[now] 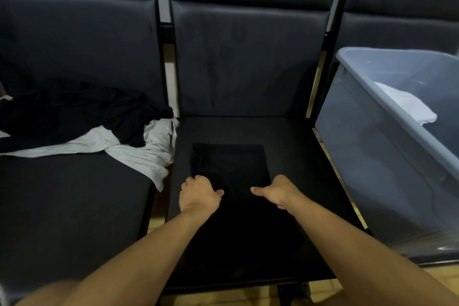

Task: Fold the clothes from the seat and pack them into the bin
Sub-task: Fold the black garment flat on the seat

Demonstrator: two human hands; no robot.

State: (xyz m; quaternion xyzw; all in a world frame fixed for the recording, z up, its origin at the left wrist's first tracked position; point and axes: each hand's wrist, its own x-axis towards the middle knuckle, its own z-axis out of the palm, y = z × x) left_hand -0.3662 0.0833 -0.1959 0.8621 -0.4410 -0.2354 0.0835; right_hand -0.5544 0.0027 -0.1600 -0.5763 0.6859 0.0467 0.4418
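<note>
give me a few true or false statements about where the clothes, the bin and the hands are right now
1. Both hands, left hand and right hand, are on the black garment on the middle seat. True.
2. The bin sits to the left of the middle seat. False: it is on the right.
3. The bin holds nothing. False: a white cloth lies inside it.
4. A pile of dark and light clothes lies on the left seat. True.
5. The black garment is crumpled in a heap. False: it lies flat in a neat rectangle.
</note>
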